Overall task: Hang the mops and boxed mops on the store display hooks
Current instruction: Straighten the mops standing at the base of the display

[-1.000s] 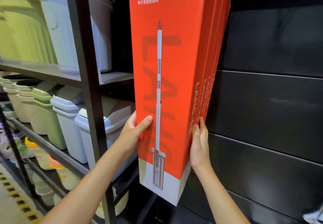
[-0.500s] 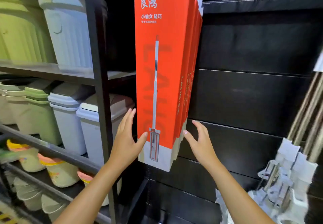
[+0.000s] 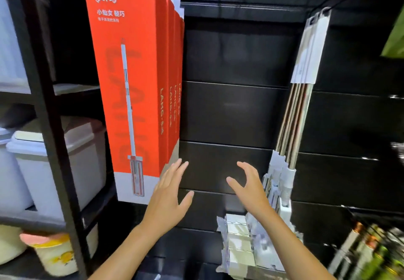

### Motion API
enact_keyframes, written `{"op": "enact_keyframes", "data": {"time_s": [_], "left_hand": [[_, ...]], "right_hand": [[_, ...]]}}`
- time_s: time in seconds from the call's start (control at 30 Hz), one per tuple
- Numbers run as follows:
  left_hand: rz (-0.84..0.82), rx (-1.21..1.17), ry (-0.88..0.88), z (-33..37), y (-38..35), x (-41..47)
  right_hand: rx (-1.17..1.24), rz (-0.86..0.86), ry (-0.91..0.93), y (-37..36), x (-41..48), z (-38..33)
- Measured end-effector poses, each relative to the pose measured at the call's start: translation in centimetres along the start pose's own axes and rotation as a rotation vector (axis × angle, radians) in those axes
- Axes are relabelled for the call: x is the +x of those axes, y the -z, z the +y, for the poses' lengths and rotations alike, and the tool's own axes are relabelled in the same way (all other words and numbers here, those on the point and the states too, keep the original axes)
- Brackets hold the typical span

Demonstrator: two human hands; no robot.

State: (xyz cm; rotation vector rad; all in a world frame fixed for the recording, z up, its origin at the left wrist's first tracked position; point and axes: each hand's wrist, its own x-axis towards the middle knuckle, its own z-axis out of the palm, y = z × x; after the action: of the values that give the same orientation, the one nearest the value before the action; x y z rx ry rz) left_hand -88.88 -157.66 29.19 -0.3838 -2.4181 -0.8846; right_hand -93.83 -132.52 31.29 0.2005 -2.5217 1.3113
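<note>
Several tall red mop boxes (image 3: 131, 87) hang in a row at the upper left, against the black slatted display wall (image 3: 229, 115). The front box shows a white mop picture and Chinese lettering. At the right, a bunch of unboxed mops (image 3: 293, 126) with metal poles and white heads hangs from the wall. My left hand (image 3: 168, 198) is open just below and to the right of the boxes, touching nothing. My right hand (image 3: 249, 185) is open, with fingers spread, just left of the white mop heads. The hooks are hidden behind the goods.
A black shelf rack (image 3: 50, 126) at the left holds white lidded bins (image 3: 54, 161) and patterned tubs (image 3: 54, 251). More packaged goods (image 3: 369, 253) are blurred at the lower right. Bare black wall lies between the boxes and the hanging mops.
Both hands have let go of the red boxes and drawn back to the right. The view has pulled back and swung right, bringing the hanging mops into sight.
</note>
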Motion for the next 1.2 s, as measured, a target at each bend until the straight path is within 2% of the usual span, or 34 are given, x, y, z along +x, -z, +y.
{"op": "enact_keyframes", "data": {"time_s": [0.27,0.37,0.47,0.6,0.73,0.87,1.03,1.2], "left_hand": [[-0.117,-0.108,0.015,4.7,-10.6,5.5],[-0.169,-0.209,0.050,6.8,-15.8,8.2],[-0.224,-0.377,0.130,9.3,-20.9,10.6],[-0.276,-0.699,0.327,12.9,-27.0,13.3],[-0.280,-0.991,0.554,17.1,-31.1,15.6],[-0.286,-1.065,0.612,17.9,-34.0,16.9],[-0.222,-1.173,0.647,17.3,-37.0,18.0],[-0.197,-1.209,0.740,16.6,-38.7,18.0]], "right_hand": [[-0.010,0.171,-0.036,6.4,1.7,7.8],[0.184,0.323,-0.038,8.7,2.6,10.5],[0.354,0.387,-0.043,9.8,3.7,13.9],[0.521,0.292,-0.171,10.8,6.5,17.2],[0.746,0.113,-0.303,11.6,9.9,18.7],[0.812,0.013,-0.400,11.0,12.2,20.0],[0.875,-0.028,-0.359,10.3,13.6,21.6],[0.930,-0.124,-0.419,10.1,13.8,22.7]]}}
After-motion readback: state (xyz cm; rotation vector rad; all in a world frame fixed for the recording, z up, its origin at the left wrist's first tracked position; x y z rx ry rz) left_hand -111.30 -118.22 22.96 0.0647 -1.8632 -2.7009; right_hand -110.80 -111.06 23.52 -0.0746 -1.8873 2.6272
